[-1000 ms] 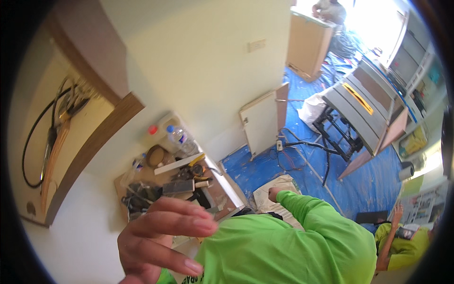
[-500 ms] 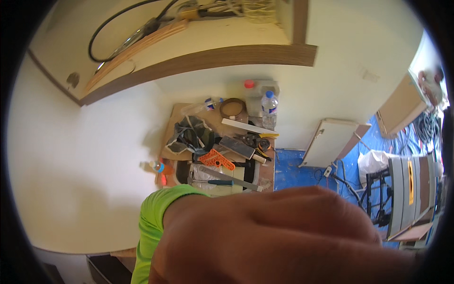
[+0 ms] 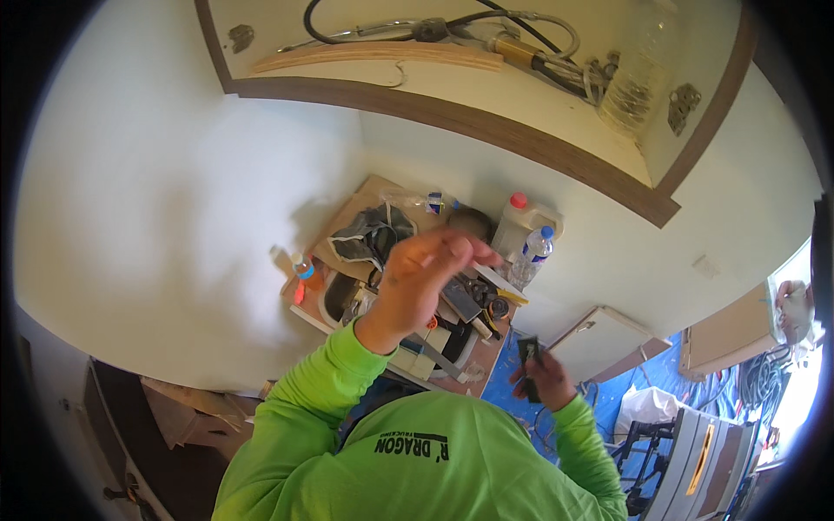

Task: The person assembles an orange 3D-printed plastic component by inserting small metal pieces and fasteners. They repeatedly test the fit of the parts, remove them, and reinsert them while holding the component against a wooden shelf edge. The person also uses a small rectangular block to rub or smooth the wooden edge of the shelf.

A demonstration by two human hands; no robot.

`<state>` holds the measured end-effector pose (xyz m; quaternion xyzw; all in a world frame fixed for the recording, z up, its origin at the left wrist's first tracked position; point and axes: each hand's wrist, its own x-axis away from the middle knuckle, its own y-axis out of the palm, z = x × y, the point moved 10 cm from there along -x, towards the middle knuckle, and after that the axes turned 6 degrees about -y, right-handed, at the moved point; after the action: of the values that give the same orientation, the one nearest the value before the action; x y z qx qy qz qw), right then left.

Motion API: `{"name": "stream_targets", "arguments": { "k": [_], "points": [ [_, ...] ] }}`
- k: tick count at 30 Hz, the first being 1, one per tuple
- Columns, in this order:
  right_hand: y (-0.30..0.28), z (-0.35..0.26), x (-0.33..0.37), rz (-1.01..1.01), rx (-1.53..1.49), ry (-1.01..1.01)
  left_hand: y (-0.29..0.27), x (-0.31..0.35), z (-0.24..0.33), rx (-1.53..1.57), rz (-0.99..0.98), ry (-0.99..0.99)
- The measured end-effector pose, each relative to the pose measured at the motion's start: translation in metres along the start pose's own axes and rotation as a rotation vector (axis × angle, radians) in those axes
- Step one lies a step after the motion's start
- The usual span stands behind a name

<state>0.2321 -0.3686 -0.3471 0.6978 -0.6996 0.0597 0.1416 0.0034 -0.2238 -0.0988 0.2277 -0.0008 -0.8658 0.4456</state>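
My left hand (image 3: 415, 282) is raised over the cluttered counter, its fingers loosely stretched and nothing visible in them. Beneath and around it lie a dark grey cloth bag (image 3: 360, 239), a grey flat block (image 3: 460, 300) and a long metal strip (image 3: 432, 354). Low on the right, beside the counter's edge, my right hand (image 3: 551, 384) grips a dark, flat rectangular thing (image 3: 528, 350); its kind is unclear. The orange plastic tool is almost wholly covered by my left hand and arm.
Overhead juts an open cabinet with a brown edge (image 3: 434, 108), holding hoses, wood strips (image 3: 373, 56) and a bottle (image 3: 638, 74). A jug (image 3: 530, 221) and water bottle (image 3: 536, 252) stand at the counter's back. Right, a white panel (image 3: 599, 343) leans above blue floor sheeting (image 3: 621, 391).
My hand, which filled the lower foreground close to the camera, has drawn away over the counter. The view has shifted, and my right hand with the dark flat thing now shows.
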Motion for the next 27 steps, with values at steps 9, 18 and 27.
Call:
{"name": "stream_targets", "arguments": {
  "k": [9,18,27],
  "points": [
    [0.201,-0.360,0.044,0.050,1.180,-1.217,-0.127,0.014,0.016,-0.022,0.266,0.066],
    [0.368,-0.431,-0.070,-0.015,1.945,-1.244,-0.202,-0.025,0.069,-0.049,0.215,0.197],
    [0.438,-0.448,-0.176,-0.028,2.147,-1.092,-0.323,-0.069,0.090,-0.321,0.210,0.381]
  ]
}}
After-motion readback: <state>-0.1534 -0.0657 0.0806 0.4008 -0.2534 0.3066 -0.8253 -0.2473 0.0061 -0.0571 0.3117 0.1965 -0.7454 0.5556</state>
